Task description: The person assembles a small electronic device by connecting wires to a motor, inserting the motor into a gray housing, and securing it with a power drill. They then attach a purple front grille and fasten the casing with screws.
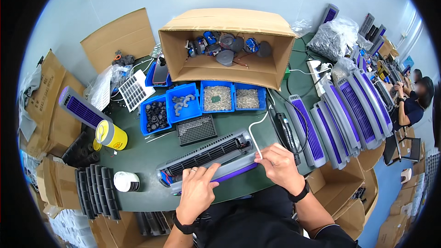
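A grey and purple tower fan housing lies lengthwise in front of me, its black slatted fan drum exposed. My left hand rests on the near side of the housing towards its left end, thumb and index finger stretched apart. At the right end, my right hand is closed in a pinch on a white power cord, which loops up and away towards the back. Coloured wires show at the housing's left end.
Blue bins of small parts and screws stand behind the fan, below a cardboard box of motors. A power screwdriver and several finished fans lie right. A yellow canister and white jar stand left.
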A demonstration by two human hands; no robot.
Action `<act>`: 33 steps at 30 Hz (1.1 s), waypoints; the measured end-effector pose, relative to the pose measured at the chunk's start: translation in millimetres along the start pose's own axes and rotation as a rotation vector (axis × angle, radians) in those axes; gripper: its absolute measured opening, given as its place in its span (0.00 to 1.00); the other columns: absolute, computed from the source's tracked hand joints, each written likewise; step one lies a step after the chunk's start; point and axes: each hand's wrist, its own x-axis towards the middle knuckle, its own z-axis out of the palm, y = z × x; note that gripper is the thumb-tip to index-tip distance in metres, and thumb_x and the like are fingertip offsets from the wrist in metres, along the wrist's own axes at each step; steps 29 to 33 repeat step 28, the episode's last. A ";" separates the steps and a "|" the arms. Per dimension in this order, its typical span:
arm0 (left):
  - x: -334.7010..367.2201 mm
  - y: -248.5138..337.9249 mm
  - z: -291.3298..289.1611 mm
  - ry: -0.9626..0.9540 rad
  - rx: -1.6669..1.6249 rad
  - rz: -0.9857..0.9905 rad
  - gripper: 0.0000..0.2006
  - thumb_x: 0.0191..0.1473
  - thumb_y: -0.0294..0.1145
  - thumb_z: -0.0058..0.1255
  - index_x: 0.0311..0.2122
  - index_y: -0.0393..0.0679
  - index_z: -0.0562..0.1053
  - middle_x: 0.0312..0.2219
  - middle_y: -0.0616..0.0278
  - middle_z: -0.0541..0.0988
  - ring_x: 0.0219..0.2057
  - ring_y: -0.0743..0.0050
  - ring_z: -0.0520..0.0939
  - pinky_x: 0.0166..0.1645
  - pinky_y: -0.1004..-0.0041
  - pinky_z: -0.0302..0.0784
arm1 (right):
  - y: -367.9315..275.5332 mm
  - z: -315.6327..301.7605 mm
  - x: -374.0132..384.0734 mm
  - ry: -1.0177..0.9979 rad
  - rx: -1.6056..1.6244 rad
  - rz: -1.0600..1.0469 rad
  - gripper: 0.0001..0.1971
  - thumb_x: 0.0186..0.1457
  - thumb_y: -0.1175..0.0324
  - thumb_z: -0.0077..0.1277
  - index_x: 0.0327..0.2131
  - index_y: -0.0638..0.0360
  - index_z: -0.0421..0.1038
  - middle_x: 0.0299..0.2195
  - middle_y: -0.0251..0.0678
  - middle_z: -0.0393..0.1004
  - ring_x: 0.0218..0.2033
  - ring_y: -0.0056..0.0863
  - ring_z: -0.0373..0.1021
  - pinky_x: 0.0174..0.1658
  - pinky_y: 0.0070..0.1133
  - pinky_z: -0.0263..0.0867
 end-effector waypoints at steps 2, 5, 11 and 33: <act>0.0 0.2 -0.4 0.006 -0.002 -0.001 0.26 0.46 0.25 0.65 0.54 0.43 0.76 0.31 0.57 0.77 0.37 0.54 0.76 0.47 0.60 0.65 | -1.6 -0.9 -1.6 -0.012 0.019 0.049 0.05 0.49 0.81 0.64 0.29 0.63 0.78 0.32 0.37 0.82 0.33 0.37 0.75 0.37 0.28 0.73; 0.9 0.8 -0.7 0.009 -0.001 0.004 0.26 0.46 0.25 0.65 0.54 0.43 0.77 0.31 0.57 0.77 0.37 0.54 0.76 0.47 0.60 0.65 | -2.4 -2.3 -2.9 0.001 0.021 0.051 0.05 0.50 0.81 0.64 0.30 0.63 0.78 0.33 0.37 0.83 0.33 0.37 0.76 0.38 0.28 0.73; 2.0 2.4 0.9 0.008 0.009 0.002 0.26 0.47 0.25 0.65 0.54 0.44 0.76 0.32 0.57 0.77 0.37 0.54 0.76 0.48 0.59 0.65 | -5.5 -6.3 -3.0 -0.009 0.032 0.093 0.05 0.50 0.80 0.64 0.32 0.64 0.79 0.34 0.38 0.83 0.35 0.38 0.78 0.40 0.28 0.74; -6.9 -5.1 6.8 0.010 0.005 -0.021 0.27 0.51 0.24 0.63 0.57 0.46 0.74 0.34 0.57 0.76 0.40 0.54 0.77 0.51 0.60 0.63 | -9.3 -7.0 -3.0 -0.109 -0.042 0.191 0.11 0.48 0.81 0.66 0.37 0.61 0.81 0.35 0.41 0.83 0.35 0.37 0.78 0.38 0.27 0.73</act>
